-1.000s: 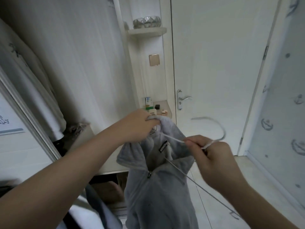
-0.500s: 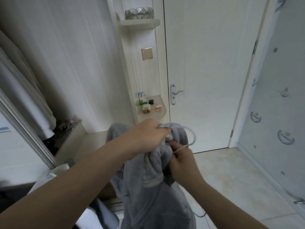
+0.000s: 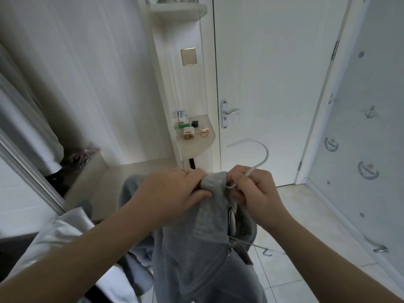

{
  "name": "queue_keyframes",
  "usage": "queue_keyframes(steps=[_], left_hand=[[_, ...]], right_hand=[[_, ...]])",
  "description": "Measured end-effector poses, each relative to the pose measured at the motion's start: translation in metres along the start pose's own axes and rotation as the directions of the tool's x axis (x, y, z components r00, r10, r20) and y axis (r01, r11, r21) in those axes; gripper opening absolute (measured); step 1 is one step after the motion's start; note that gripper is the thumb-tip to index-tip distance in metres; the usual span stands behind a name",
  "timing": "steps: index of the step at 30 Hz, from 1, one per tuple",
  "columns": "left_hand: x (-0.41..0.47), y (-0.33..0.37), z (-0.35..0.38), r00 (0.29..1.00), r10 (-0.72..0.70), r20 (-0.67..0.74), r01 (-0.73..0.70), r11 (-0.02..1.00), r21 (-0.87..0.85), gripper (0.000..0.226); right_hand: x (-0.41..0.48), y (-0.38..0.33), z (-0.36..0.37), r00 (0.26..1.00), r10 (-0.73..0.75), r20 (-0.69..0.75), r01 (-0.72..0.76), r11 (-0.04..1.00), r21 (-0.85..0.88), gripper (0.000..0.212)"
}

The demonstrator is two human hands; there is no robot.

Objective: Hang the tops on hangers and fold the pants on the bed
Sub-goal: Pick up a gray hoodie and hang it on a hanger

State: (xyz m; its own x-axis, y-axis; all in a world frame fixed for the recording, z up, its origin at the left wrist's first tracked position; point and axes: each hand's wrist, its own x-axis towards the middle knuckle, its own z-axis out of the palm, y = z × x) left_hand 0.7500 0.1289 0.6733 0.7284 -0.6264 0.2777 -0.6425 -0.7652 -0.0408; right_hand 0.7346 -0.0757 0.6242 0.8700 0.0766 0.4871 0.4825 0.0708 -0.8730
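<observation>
Since 0.5 s ago, the hanger [image 3: 261, 159] hook has risen clear of the grey top [image 3: 209, 237] collar, right hand [image 3: 254, 193] pinching its neck, left hand [image 3: 175, 193] gripping fabric, so seating looks nearly done

A closed white door [image 3: 273, 68] with a silver lever handle [image 3: 232, 111] is seen ahead. A white rounded corner shelf [image 3: 202, 146] carrying small boxes [image 3: 188, 132] is fixed to its left. Pale glossy floor tiles [image 3: 310, 219] are laid below; pale blue anchor-patterned wallpaper [image 3: 371, 119] is shown right.

A grey fleece top [image 3: 207, 248] hangs bunched at its collar around a white hanger [image 3: 260, 158].
</observation>
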Motion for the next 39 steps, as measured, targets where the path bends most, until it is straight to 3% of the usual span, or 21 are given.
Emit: queue_keyframes(steps=[2, 9, 14, 17, 20, 25, 27, 30, 34, 36, 39], left_hand=[[-0.003, 0.007, 0.012, 0.996, 0.022, -0.083, -0.021, 1.0, 0.008, 0.065], [-0.013, 0.014, 0.048, 0.997, -0.073, -0.015, 0.068, 0.974, -0.217, 0.041], [-0.038, 0.016, 0.073, 0.927, -0.366, -0.083, 0.262, 0.789, -0.556, 0.012], [-0.056, 0.032, 0.086, 0.877, -0.465, -0.117, 0.282, 0.698, -0.658, 0.023], [-0.066, 0.044, 0.094, 0.859, -0.499, -0.118, 0.281, 0.651, -0.705, 0.024], [-0.08, 0.045, 0.103, 0.807, -0.584, -0.08, 0.346, 0.579, -0.738, 0.023], [-0.084, 0.044, 0.108, 0.802, -0.594, -0.063, 0.362, 0.566, -0.741, 0.02], [-0.088, 0.043, 0.116, 0.812, -0.584, -0.023, 0.395, 0.578, -0.714, 0.01], [-0.097, 0.037, 0.123, 0.785, -0.619, -0.003, 0.425, 0.543, -0.724, 0.012], [-0.099, 0.031, 0.123, 0.765, -0.644, -0.017, 0.435, 0.535, -0.725, 0.013], [-0.101, 0.025, 0.121, 0.767, -0.641, -0.021, 0.43, 0.539, -0.725, 0.015]], right_hand=[[0.001, 0.0, 0.003, 1.0, 0.003, 0.018, -0.003, 1.0, -0.012, 0.041], [-0.004, 0.012, 0.008, 1.0, 0.009, 0.026, 0.0, 0.94, -0.341, 0.042], [-0.049, 0.045, -0.024, 0.967, -0.215, -0.134, 0.095, 0.799, -0.594, 0.023], [-0.093, 0.075, -0.013, 0.997, 0.058, 0.055, -0.015, 0.808, -0.589, 0.036], [-0.104, 0.091, 0.004, 0.938, 0.281, 0.205, -0.135, 0.838, -0.528, 0.044], [-0.106, 0.091, 0.004, 0.918, 0.282, 0.279, -0.071, 0.81, -0.582, 0.035], [-0.114, 0.093, 0.002, 0.868, 0.346, 0.355, -0.132, 0.852, -0.507, 0.03], [-0.116, 0.101, -0.004, 0.793, 0.447, 0.414, -0.187, 0.826, -0.531, 0.034], [-0.122, 0.111, -0.006, 0.817, 0.361, 0.45, 0.011, 0.771, -0.637, 0.026], [-0.126, 0.113, -0.007, 0.804, 0.398, 0.442, -0.031, 0.77, -0.637, 0.023], [-0.125, 0.118, -0.007, 0.706, 0.541, 0.456, -0.127, 0.731, -0.67, 0.03]])
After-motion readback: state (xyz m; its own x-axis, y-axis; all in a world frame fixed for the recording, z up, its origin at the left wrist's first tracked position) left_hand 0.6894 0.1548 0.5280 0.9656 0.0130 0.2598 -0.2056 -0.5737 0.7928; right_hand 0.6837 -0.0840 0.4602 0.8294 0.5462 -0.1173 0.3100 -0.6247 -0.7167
